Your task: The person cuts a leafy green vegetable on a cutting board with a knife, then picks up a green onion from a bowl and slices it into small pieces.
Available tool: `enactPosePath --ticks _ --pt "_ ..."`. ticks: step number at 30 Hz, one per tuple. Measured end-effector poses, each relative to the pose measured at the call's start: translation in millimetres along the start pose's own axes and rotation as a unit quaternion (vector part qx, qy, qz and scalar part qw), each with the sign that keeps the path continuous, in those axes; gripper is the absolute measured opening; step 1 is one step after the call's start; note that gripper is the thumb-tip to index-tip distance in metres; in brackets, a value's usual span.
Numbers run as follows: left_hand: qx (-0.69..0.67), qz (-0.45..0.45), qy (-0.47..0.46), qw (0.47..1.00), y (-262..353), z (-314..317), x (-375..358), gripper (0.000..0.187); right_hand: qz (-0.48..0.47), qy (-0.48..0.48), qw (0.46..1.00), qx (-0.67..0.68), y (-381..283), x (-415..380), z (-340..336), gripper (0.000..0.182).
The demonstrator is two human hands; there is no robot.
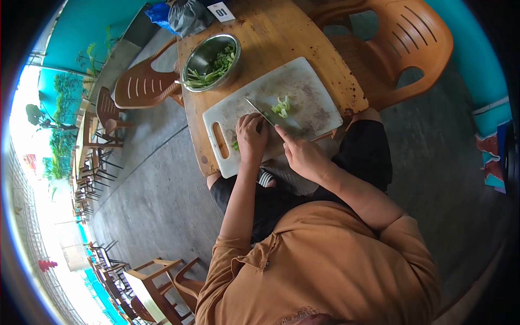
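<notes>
My right hand (302, 155) is closed round the handle of a knife (260, 110), its blade pointing up and left over the white cutting board (303, 81). Beside the blade, my left hand (252, 135) rests on the board with fingers curled over something mostly hidden; a bit of green (235, 145) shows at its left edge. Cut pale green pieces (281, 107) lie on the board to the right of the blade. Farther back on the table, a metal bowl (203, 54) holds green vegetables (216, 70).
The board lies on a wooden table (271, 32). At its far end are a grey plastic bag (189, 19), a blue bag (158, 15) and a number card (221, 12). Brown chairs (142, 86) stand left and an orange-brown chair (417, 32) right.
</notes>
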State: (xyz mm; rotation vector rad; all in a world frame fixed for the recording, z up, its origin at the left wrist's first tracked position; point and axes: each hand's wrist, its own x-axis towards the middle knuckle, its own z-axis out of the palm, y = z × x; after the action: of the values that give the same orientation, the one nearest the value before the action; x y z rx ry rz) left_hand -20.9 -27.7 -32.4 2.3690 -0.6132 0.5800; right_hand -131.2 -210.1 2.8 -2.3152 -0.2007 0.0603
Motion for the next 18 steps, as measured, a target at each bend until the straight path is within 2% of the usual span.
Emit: enactPosePath --ticks 4,10,18 --pt "0.015 -0.021 0.007 1.0 6.1 1.7 -3.1 0.018 -0.037 0.044 0.998 0.005 7.1 -9.5 4.7 0.065" --pt "0.024 -0.008 0.017 1.0 6.8 2.1 -3.1 0.018 -0.019 0.0 0.999 -0.036 6.6 -33.3 -6.9 0.07" --pt "0.003 -0.012 0.012 1.0 4.1 3.3 -2.7 0.016 -0.022 0.023 0.999 -0.045 6.2 -26.8 -2.1 0.068"
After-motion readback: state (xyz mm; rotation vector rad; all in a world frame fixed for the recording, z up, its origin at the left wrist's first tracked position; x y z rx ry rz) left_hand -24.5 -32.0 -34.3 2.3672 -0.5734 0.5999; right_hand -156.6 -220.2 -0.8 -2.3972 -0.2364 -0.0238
